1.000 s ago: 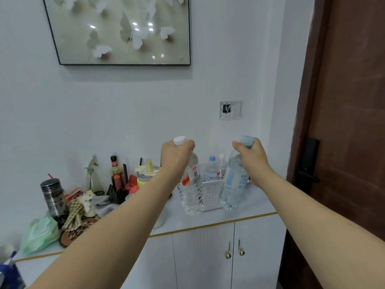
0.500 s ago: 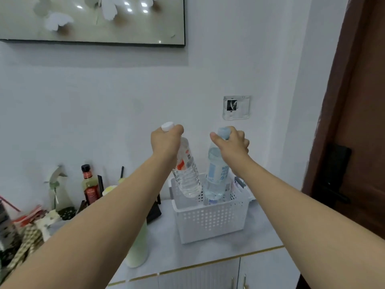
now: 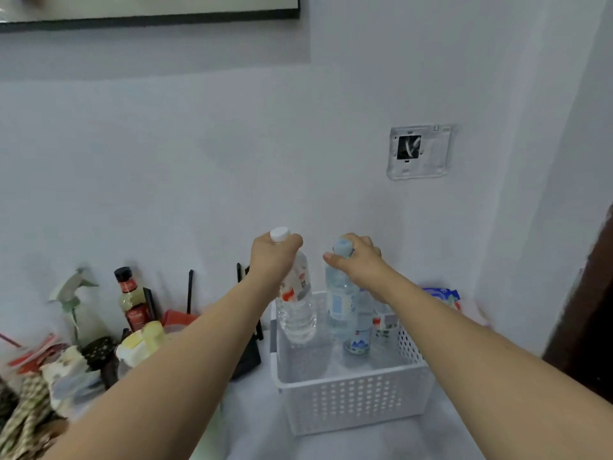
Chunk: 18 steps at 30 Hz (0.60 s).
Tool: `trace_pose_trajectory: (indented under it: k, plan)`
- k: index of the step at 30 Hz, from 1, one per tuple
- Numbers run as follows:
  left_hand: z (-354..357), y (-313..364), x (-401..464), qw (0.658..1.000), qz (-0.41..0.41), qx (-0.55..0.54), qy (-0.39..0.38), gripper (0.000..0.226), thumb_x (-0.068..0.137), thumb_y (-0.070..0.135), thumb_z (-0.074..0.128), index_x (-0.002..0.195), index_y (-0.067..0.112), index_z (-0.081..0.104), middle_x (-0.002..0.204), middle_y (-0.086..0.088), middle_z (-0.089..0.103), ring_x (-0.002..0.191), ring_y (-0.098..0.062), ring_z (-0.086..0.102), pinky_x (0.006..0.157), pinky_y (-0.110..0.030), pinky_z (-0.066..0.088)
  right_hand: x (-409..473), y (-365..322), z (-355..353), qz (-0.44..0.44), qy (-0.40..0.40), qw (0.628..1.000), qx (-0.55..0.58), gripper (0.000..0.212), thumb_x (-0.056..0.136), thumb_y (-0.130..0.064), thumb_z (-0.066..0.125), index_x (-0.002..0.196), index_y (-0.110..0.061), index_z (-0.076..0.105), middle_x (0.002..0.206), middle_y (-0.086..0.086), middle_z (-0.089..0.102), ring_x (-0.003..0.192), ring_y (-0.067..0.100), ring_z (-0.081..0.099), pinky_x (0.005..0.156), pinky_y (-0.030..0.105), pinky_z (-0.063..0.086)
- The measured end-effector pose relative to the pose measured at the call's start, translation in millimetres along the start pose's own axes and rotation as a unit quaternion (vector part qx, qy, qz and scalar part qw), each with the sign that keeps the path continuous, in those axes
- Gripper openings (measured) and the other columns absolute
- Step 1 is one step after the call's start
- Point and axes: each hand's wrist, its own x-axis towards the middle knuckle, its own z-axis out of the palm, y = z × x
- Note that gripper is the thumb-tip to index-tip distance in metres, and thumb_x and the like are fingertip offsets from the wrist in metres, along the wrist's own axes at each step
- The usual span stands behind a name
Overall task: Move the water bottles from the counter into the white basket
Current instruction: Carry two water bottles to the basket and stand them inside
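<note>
A: Left hand (image 3: pixel 272 260) clamped at neck of clear plastic white-capped water bottle (image 3: pixel 295 307); right hand (image 3: pixel 356 260) round blue-capped clear bottle (image 3: pixel 340 300)'s top.

B: Both hanging below fists, inside white perforated plastic basket (image 3: pixel 351 400). Prob full, heavy, slick; neck grip ok.

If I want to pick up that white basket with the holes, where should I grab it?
Grip the white basket by its top rim on the two short sides, one of your hands on each, coming from above. The rim is a firm band there, and holding both sides should keep it level, so the bottles standing inside probably won't tip.
</note>
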Motion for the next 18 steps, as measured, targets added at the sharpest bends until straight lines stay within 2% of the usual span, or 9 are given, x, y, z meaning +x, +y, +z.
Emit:
trace_pose_trajectory:
  k: [3,5,7,10,13,16,18]
  plan:
    - [5.9,-22.5,21.5,0.998,-0.024,0.064,-0.001,0.016,0.08,0.031,0.064,0.084,0.017,0.06,0.085,-0.004,0.061,0.08,-0.022,0.057,0.065,-0.031,0.047,15.5,14.3,3.8,-0.031,-0.094,0.995,-0.023,0.051,0.084,-0.044,0.07,0.126,-0.021,0.053,0.125,0.001,0.043,0.117,0.022,0.047,0.1,0.039,0.044]
    - [4.7,-33.6,34.3,0.988,-0.036,0.151,0.013,0.03,0.074,0.042,0.063,0.094,0.019,0.063,0.098,-0.007,0.059,0.083,-0.018,0.054,0.061,-0.027,0.043,21.4,19.0,5.6,-0.057,-0.164,0.982,-0.079,0.05,0.084,-0.042,0.072,0.125,-0.019,0.053,0.121,-0.001,0.045,0.109,0.018,0.05,0.096,0.033,0.043]
    - [1.9,-41.0,46.6,0.981,-0.042,0.187,-0.014,0.038,0.074,0.044,0.065,0.098,0.014,0.064,0.096,-0.005,0.058,0.082,-0.019,0.055,0.06,-0.026,0.041,26.2,23.4,7.6,-0.075,-0.204,0.967,-0.132,0.049,0.085,-0.041,0.072,0.124,-0.018,0.054,0.119,-0.001,0.047,0.105,0.017,0.051,0.093,0.031,0.043]
    - [1.7,-43.6,55.5,0.974,-0.038,0.198,-0.107,0.027,0.083,0.029,0.069,0.092,0.004,0.065,0.082,-0.004,0.059,0.071,-0.019,0.053,0.062,-0.028,0.042,32.0,31.7,9.8,-0.081,-0.215,0.961,-0.156,0.046,0.084,-0.04,0.073,0.119,-0.016,0.055,0.117,0.001,0.049,0.103,0.018,0.052,0.091,0.032,0.044]
    - [4.6,-48.3,61.0,0.956,-0.014,0.251,-0.153,0.027,0.08,0.022,0.075,0.093,-0.001,0.067,0.085,-0.01,0.066,0.073,-0.021,0.058,0.067,-0.031,0.048,35.5,38.9,12.9,-0.094,-0.218,0.949,-0.205,0.049,0.084,-0.044,0.071,0.118,-0.015,0.053,0.116,0.0,0.051,0.103,0.021,0.053,0.091,0.037,0.046]
    - [4.2,-55.8,64.8,0.939,-0.003,0.297,-0.171,0.029,0.076,0.022,0.078,0.096,0.003,0.07,0.094,-0.013,0.072,0.08,-0.026,0.066,0.076,-0.038,0.055,40.9,45.7,17.6,-0.147,-0.204,0.919,-0.305,0.051,0.081,-0.054,0.069,0.117,-0.021,0.055,0.114,-0.004,0.054,0.104,0.021,0.051,0.094,0.037,0.042]
    - [1.2,-61.0,67.8,0.926,0.01,0.327,-0.188,0.027,0.076,0.025,0.079,0.096,0.009,0.069,0.094,-0.009,0.071,0.08,-0.024,0.065,0.072,-0.036,0.054,45.0,49.1,19.9,-0.186,-0.199,0.895,-0.353,0.052,0.08,-0.057,0.067,0.116,-0.022,0.057,0.112,-0.006,0.055,0.102,0.019,0.05,0.096,0.034,0.037]
